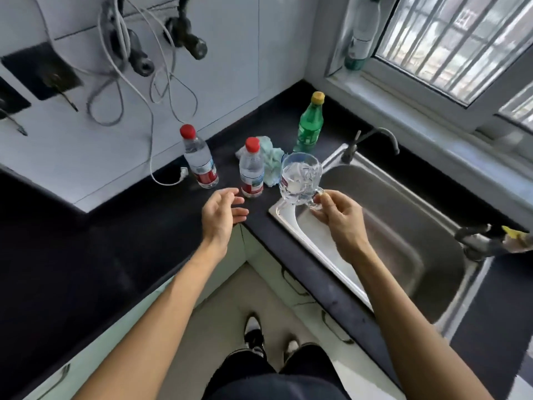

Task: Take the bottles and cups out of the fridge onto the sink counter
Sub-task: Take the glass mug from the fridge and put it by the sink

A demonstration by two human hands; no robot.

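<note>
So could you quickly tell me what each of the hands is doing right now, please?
Left hand: open, fingers relaxed, holding nothing.
Right hand: holding the glass cup by its handle.

No writing can be read: the labels on the left water bottle [201, 161], the right water bottle [251, 168] and the green bottle [308, 128] are too blurred.

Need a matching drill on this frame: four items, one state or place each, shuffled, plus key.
Items:
1. glass mug
2. green bottle
3. left hand
4. cloth

States:
A. open, holds nothing
B. crumpled on the counter
C. upright, yellow cap
D. held by its handle in the right hand

Pairs: 1-D, 2-C, 3-A, 4-B
</note>
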